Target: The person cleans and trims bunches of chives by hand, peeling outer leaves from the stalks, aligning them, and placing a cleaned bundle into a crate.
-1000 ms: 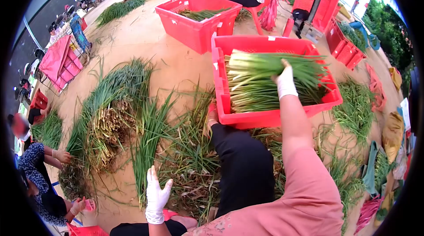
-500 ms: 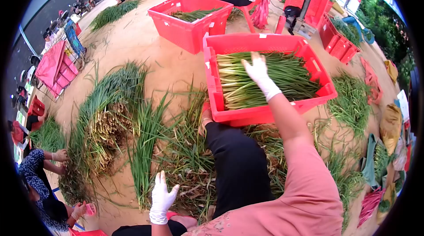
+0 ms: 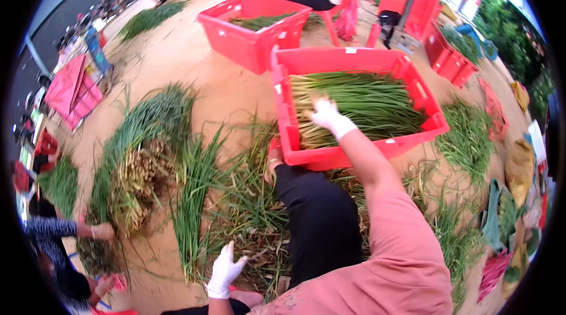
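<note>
My right hand point(image 3: 326, 113), in a white glove, lies over the pale root ends of the spring onions point(image 3: 374, 102). Its fingers look spread on top of the stalks, not wrapped round them. These stalks lie side by side in a red plastic crate point(image 3: 362, 153), pale ends to the left and green tops to the right. Low in the view, my left hand point(image 3: 226, 271), also white-gloved, is held up near my leg with its fingers apart and nothing in it. Close to it are loose green leaves point(image 3: 197, 203) and trimmings on the floor.
A big heap of uncleaned stalks point(image 3: 150, 156) lies on the left. Another red crate point(image 3: 253, 38) with some greens stands behind mine. A co-worker's hand point(image 3: 103, 231) reaches toward the heap from the left. Bags point(image 3: 520, 167) lie along the right edge.
My right hand has moved left and slightly down over the stalks, toward their pale ends. My left hand has shifted a little right and down. The co-worker's arm at left reaches farther right.
</note>
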Available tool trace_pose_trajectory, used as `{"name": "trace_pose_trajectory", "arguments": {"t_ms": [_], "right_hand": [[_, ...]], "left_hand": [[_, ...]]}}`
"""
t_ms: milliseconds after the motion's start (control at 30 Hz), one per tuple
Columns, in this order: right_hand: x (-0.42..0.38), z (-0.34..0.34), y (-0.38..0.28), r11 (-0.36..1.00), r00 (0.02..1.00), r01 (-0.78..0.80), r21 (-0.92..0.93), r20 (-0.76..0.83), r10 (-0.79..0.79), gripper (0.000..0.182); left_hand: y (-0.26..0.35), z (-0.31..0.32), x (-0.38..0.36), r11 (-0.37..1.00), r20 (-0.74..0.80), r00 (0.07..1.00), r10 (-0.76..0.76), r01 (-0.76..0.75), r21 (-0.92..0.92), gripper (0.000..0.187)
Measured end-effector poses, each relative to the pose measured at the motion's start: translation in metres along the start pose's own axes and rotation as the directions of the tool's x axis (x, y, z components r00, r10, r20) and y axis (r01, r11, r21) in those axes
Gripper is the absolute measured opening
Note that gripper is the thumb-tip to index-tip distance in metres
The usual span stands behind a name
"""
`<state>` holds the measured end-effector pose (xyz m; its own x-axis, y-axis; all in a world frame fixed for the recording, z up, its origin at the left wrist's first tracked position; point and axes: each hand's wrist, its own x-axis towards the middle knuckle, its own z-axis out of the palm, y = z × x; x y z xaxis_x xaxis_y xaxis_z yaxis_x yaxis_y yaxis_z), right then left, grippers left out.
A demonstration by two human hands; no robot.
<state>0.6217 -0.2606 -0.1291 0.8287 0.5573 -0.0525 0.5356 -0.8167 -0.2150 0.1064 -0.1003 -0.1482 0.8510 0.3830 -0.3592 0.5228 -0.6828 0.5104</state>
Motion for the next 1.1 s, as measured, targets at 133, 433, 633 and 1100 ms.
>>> {"name": "trace_pose_trajectory", "arguments": {"t_ms": [133, 433, 633, 1100], "right_hand": [[-0.024, -0.021, -0.001, 0.841, 0.909, 0.174, 0.513, -0.412, 0.063, 0.042], [-0.128, -0.019, -0.025, 0.885, 0.909, 0.394, 0.248, -0.25, -0.334, 0.026], [-0.129, -0.022, -0.03, 0.933, 0.943, 0.32, 0.165, -0.151, -0.296, 0.038], [-0.16, -0.027, -0.184, 0.732, 0.653, 0.598, -0.327, -0.332, -0.681, 0.042]], "left_hand": [[-0.058, 0.0, 0.004, 0.929, -0.023, 0.953, -0.303, 0.289, -0.231, 0.073], [-0.226, 0.013, -0.019, 0.622, -0.263, 0.564, -0.783, 0.695, -0.361, 0.051], [-0.267, 0.04, -0.024, 0.54, -0.278, 0.484, -0.83, 0.823, -0.176, 0.041], [-0.299, 0.019, -0.042, 0.634, -0.238, 0.629, -0.74, 0.535, -0.558, 0.029]]}}
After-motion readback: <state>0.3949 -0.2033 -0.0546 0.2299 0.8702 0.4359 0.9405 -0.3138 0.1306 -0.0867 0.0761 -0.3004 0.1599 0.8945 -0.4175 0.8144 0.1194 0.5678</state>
